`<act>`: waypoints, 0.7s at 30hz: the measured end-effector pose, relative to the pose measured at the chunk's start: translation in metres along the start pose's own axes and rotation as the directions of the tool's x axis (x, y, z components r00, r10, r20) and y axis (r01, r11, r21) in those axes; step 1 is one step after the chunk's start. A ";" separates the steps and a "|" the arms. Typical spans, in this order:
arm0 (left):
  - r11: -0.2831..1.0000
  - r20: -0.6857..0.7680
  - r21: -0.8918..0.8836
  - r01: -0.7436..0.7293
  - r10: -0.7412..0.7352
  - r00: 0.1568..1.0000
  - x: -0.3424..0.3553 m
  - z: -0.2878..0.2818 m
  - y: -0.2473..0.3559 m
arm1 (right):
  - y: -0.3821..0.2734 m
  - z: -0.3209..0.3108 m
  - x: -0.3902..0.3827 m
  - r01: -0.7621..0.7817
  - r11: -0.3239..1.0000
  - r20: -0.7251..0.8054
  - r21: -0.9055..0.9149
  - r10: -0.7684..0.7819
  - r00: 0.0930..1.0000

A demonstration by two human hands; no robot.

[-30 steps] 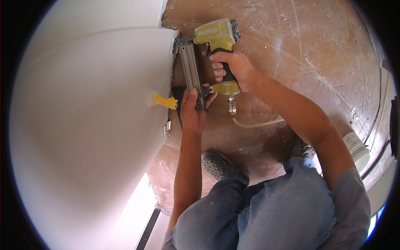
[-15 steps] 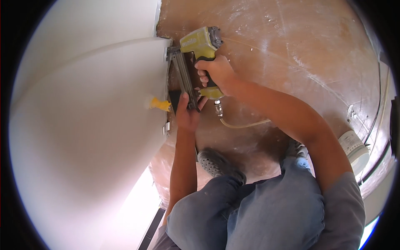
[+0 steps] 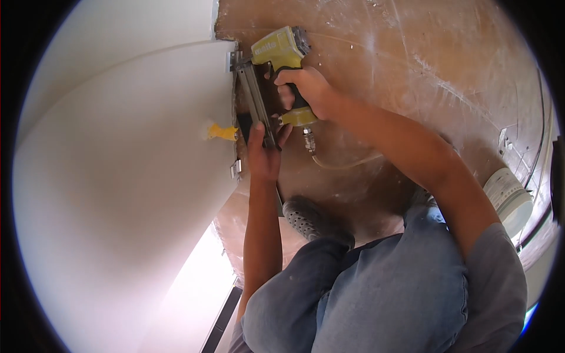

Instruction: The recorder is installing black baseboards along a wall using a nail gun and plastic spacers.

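A yellow-green pneumatic nail gun point(image 3: 276, 49) points its nose left at the edge of the white wall. My right hand point(image 3: 307, 91) is wrapped round its black grip, with the index finger by the trigger. Below, my left hand point(image 3: 263, 154) grips the lower end of the long metal magazine point(image 3: 254, 97), thumb on top. The nose meets a small metal bracket point(image 3: 231, 61) on the wall edge; whether it presses there I cannot make out. From the grip's base, a metal coupling point(image 3: 309, 140) leads into a pale air hose point(image 3: 341, 165).
A yellow conduit end point(image 3: 222, 132) sticks out of the white wall point(image 3: 123, 159) left of the nailer. Lower on that edge is another metal bracket point(image 3: 236, 169). A white bucket point(image 3: 509, 203) stands on the right, near cables. My shoes rest on the dusty brown floor point(image 3: 382, 65).
The whole view has shifted slightly, so nailer and hands sit a little higher in the picture. The fingers of my right hand have moved at the trigger and are blurred. Both hands keep their hold.
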State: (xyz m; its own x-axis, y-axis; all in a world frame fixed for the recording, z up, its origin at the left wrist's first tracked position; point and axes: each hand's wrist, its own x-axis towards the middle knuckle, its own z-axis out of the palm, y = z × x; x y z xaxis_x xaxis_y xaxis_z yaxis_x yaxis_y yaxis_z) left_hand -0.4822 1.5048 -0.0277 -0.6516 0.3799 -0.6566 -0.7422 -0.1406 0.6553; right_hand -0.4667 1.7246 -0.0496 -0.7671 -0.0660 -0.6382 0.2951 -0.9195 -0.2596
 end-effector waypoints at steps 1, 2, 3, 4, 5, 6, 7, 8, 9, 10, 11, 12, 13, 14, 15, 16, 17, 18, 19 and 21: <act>1.000 -0.002 0.000 -0.002 0.002 1.000 0.000 0.000 0.000 | 0.001 0.000 0.002 0.002 1.000 -0.003 0.005 -0.002 1.000; 1.000 -0.003 0.000 -0.003 0.003 1.000 0.001 -0.001 0.001 | 0.002 0.000 0.004 -0.003 1.000 0.029 0.031 0.002 1.000; 1.000 0.000 0.000 0.001 -0.001 1.000 0.001 0.000 0.001 | 0.002 -0.002 0.005 -0.007 0.999 0.060 0.053 0.004 0.998; 1.000 0.000 -0.003 0.006 -0.006 1.000 0.001 0.000 0.001 | 0.003 -0.004 0.007 -0.005 0.999 0.056 0.054 0.002 0.998; 1.000 -0.002 -0.007 0.010 -0.010 1.000 0.001 0.000 0.001 | 0.004 -0.005 0.009 -0.016 0.998 0.063 0.063 0.012 0.998; 1.000 -0.003 -0.008 0.009 -0.009 1.000 0.001 0.000 0.001 | 0.004 -0.003 0.009 -0.030 0.997 0.074 0.071 0.025 0.997; 1.000 0.000 -0.010 0.001 -0.001 1.000 0.000 -0.001 0.001 | 0.004 -0.002 0.008 -0.033 0.997 0.076 0.070 0.027 0.997; 1.000 0.002 -0.011 -0.007 0.007 1.000 0.000 -0.002 0.001 | 0.004 -0.002 0.008 -0.009 0.999 0.068 0.035 0.007 0.998; 1.000 0.000 -0.014 -0.007 0.007 1.000 0.000 -0.002 0.001 | 0.004 -0.002 0.007 0.014 1.000 0.058 0.001 -0.014 0.998; 1.000 0.002 -0.012 -0.002 0.002 1.000 0.001 -0.001 0.001 | 0.004 -0.003 0.006 0.011 1.000 0.057 -0.001 -0.011 0.998; 1.000 0.004 -0.010 0.002 -0.002 1.000 0.001 0.000 0.001 | 0.004 -0.004 0.006 -0.002 1.000 0.039 0.008 0.002 0.999; 1.000 0.003 -0.010 0.000 0.000 1.000 0.001 0.000 0.002 | 0.003 -0.004 0.006 -0.013 1.000 0.024 0.018 0.013 1.000; 1.000 0.006 -0.002 -0.003 0.003 1.000 0.001 0.000 0.002 | 0.005 -0.004 0.006 -0.014 1.000 0.026 0.018 0.013 1.000; 1.000 0.009 0.007 -0.006 0.006 1.000 0.001 0.001 0.003 | 0.006 -0.005 0.006 -0.003 1.000 0.041 0.016 0.002 0.999; 1.000 0.010 0.007 -0.007 0.007 1.000 0.001 0.000 0.002 | 0.007 -0.006 0.007 0.010 1.000 0.056 0.013 -0.011 0.998; 1.000 -0.004 0.014 -0.001 0.001 1.000 0.002 -0.001 0.002 | 0.008 -0.007 0.007 0.012 1.000 0.057 0.013 -0.013 0.998; 1.000 -0.018 0.020 0.006 -0.005 1.000 0.002 -0.001 0.001 | 0.009 -0.008 0.008 0.012 1.000 0.062 0.020 -0.013 0.998; 1.000 -0.016 0.020 0.006 -0.006 1.000 0.001 -0.001 0.001 | 0.009 -0.008 0.007 0.011 1.000 0.066 0.027 -0.013 0.998; 1.000 -0.022 0.021 0.004 -0.003 1.000 0.000 -0.001 0.002 | 0.009 -0.008 0.008 0.013 1.000 0.065 0.028 -0.014 0.998; 1.000 -0.029 0.021 0.001 0.000 1.000 0.000 0.000 0.002 | 0.009 -0.007 0.007 0.028 0.998 0.058 0.054 -0.031 0.998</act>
State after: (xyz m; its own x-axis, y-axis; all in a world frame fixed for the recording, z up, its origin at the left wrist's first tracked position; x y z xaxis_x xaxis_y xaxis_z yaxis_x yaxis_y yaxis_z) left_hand -0.4834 1.5046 -0.0268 -0.6558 0.3535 -0.6671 -0.7392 -0.1210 0.6625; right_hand -0.4655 1.7186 -0.0610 -0.8079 -0.0597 -0.5862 0.2421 -0.9406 -0.2379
